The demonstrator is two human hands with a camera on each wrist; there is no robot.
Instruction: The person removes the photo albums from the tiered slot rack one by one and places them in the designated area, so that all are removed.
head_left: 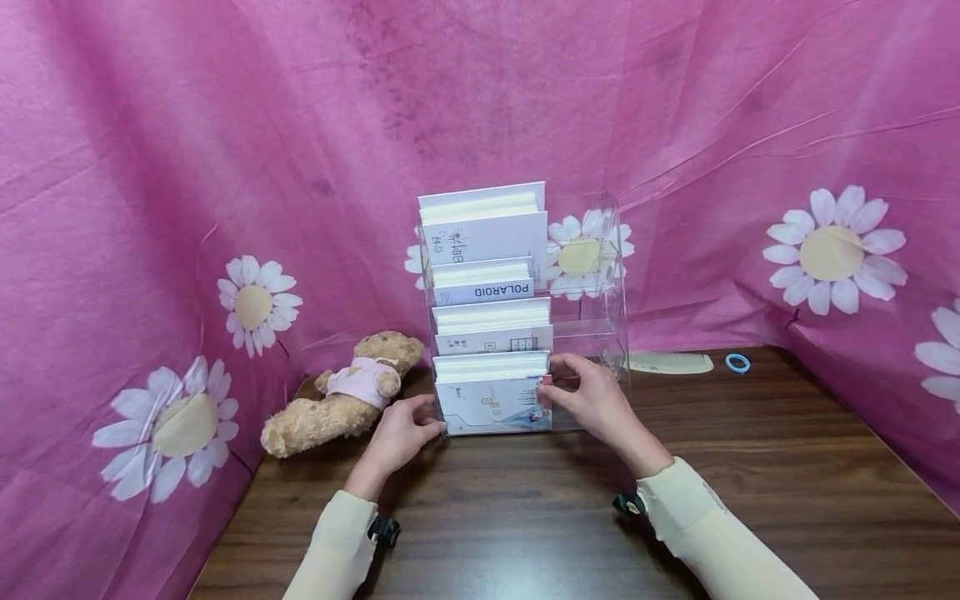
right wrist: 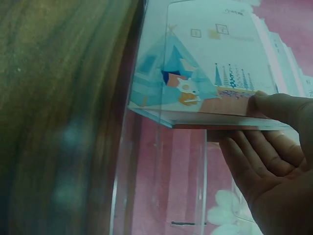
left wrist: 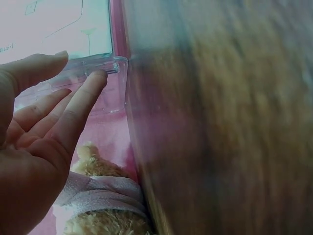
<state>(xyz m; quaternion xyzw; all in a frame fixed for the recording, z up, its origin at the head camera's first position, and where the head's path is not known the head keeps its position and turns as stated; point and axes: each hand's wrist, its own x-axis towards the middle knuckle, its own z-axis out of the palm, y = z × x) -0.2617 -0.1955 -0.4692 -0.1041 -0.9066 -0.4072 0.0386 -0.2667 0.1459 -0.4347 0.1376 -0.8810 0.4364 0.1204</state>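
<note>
A clear acrylic display rack (head_left: 600, 327) stands on the table with a column of white books on its left side. In the lowest tier sits a book (head_left: 468, 407) with a blue tent picture on its cover. My right hand (head_left: 596, 404) pinches this book's right edge, thumb on the cover and fingers behind, as the right wrist view shows. At the rack's lower left corner is my left hand (head_left: 401, 435), its fairly straight fingers against the clear side. In the left wrist view, its thumb (left wrist: 41, 68) stands apart from the fingers.
Above the lowest book are a white book (head_left: 495, 340), a POLAROID book (head_left: 495, 291) and a taller white book (head_left: 487, 237). A teddy bear (head_left: 360, 387) lies left of the rack. To the right are a pale comb (head_left: 671, 363) and a blue ring (head_left: 738, 363). Pink cloth (head_left: 480, 100) hangs behind.
</note>
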